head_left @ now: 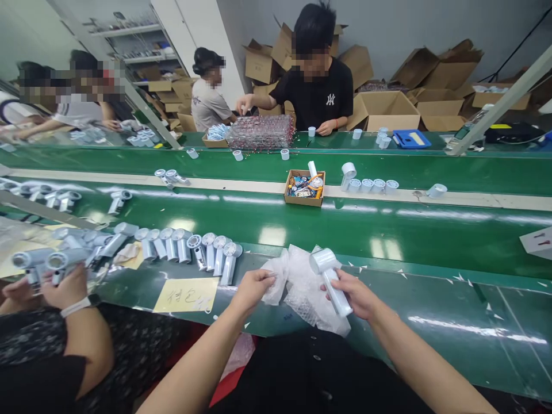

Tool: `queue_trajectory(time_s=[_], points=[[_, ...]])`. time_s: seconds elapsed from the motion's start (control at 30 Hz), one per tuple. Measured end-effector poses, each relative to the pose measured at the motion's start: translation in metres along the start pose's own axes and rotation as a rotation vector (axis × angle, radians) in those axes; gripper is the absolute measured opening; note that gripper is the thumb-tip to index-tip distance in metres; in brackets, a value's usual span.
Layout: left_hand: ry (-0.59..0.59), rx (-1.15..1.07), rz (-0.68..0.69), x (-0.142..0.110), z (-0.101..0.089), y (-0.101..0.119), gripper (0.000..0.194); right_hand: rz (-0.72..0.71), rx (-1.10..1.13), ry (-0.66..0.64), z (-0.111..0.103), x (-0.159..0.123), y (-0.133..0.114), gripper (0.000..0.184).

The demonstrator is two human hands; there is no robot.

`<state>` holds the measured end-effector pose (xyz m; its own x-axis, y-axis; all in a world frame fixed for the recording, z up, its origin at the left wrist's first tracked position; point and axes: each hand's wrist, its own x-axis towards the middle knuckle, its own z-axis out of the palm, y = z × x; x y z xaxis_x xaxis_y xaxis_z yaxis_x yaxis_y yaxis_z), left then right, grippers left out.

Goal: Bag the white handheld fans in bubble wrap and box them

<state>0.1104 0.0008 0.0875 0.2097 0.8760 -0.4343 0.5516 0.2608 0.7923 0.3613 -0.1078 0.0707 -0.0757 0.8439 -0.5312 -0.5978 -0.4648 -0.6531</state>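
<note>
My right hand (354, 294) is closed round the handle of a small white handheld fan (330, 277), its round head pointing up and away. My left hand (255, 287) pinches the edge of a clear bubble-wrap bag (302, 287) that lies crumpled on the green bench between both hands. The fan rests against the bag's right side. A row of several similar fans (202, 250) lies on the bench just left of my left hand.
A yellow handwritten note (186, 294) is stuck near the bench edge. A co-worker's hands (64, 284) at the left hold more fans. On the green conveyor (388, 224) stand a small cardboard box of parts (304, 188) and white cups (373, 185). Other people work across the belt among cardboard boxes.
</note>
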Motion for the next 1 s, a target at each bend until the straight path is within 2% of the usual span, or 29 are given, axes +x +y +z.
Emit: queue_trajectory(time_s=[0.07, 0.13, 0.17, 0.23, 0.3, 0.37, 0.4, 0.47, 0.57, 0.63, 0.73, 0.83, 0.93, 1.0], points=[[0.132, 0.001, 0.078, -0.009, -0.001, 0.019, 0.035, 0.033, 0.004, -0.240, 0.015, -0.024, -0.009, 0.059], [0.238, -0.013, 0.153, -0.018, 0.007, 0.039, 0.041, 0.085, 0.041, -0.456, 0.033, -0.043, -0.010, 0.068], [0.228, -0.041, 0.167, -0.023, 0.013, 0.048, 0.044, 0.110, 0.069, -0.519, 0.041, -0.049, -0.008, 0.071], [0.061, -0.183, 0.129, -0.034, 0.025, 0.062, 0.046, 0.124, 0.114, -0.564, 0.053, -0.054, -0.002, 0.075], [-0.173, -0.392, 0.033, -0.043, 0.033, 0.068, 0.045, 0.103, 0.109, -0.526, 0.057, -0.054, 0.003, 0.074], [-0.306, -0.584, -0.025, -0.047, 0.035, 0.067, 0.044, 0.061, 0.068, -0.422, 0.053, -0.052, 0.004, 0.068], [-0.308, -0.640, -0.020, -0.047, 0.035, 0.065, 0.043, 0.042, 0.048, -0.354, 0.049, -0.052, 0.004, 0.065], [-0.242, -0.638, 0.028, -0.046, 0.034, 0.060, 0.039, 0.028, 0.021, -0.229, 0.041, -0.052, 0.001, 0.063], [-0.082, -0.474, 0.126, -0.047, 0.039, 0.057, 0.034, 0.051, -0.020, -0.161, 0.034, -0.057, -0.002, 0.067], [0.035, -0.313, 0.257, -0.051, 0.042, 0.056, 0.031, 0.072, -0.026, -0.188, 0.035, -0.060, -0.003, 0.066], [0.143, 0.002, 0.577, -0.062, 0.042, 0.052, 0.028, 0.073, 0.029, -0.207, 0.038, -0.062, -0.001, 0.058], [0.229, 0.301, 0.926, -0.068, 0.041, 0.045, 0.023, 0.047, 0.084, -0.140, 0.041, -0.062, 0.003, 0.058], [0.338, 0.521, 1.186, -0.069, 0.045, 0.046, 0.024, 0.012, 0.075, -0.056, 0.044, -0.063, 0.007, 0.068], [0.303, 0.628, 1.366, -0.069, 0.048, 0.051, 0.025, -0.015, 0.044, -0.038, 0.048, -0.064, 0.006, 0.071]])
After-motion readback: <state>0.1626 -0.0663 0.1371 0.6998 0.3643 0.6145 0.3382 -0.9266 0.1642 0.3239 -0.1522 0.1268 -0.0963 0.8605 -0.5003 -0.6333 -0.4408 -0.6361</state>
